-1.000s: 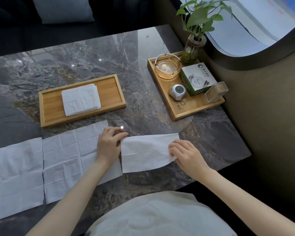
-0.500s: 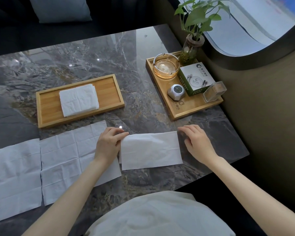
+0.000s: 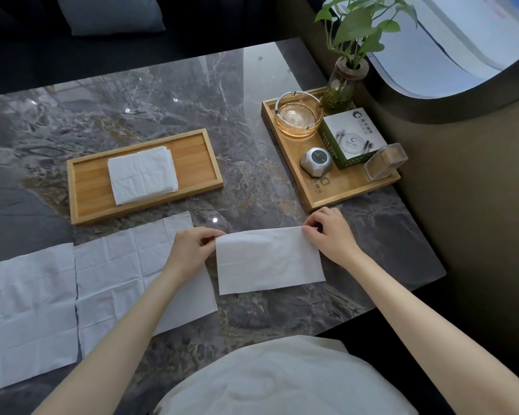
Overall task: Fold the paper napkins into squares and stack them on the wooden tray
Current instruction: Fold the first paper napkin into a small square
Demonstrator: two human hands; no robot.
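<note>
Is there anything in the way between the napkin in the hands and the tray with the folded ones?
Nothing visible. Only bare marble table lies between the half-folded napkin and the wooden tray, where the folded stack sits.

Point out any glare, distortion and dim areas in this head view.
Head view: small bright glints on the polished marble table, one beside the half-folded napkin; a pale sheen runs up the tabletop's far middle. Wide-angle bend curves the table edges and window frame. The far sofa cushion sits in deep shade. Hands and napkins look sharp.
</note>
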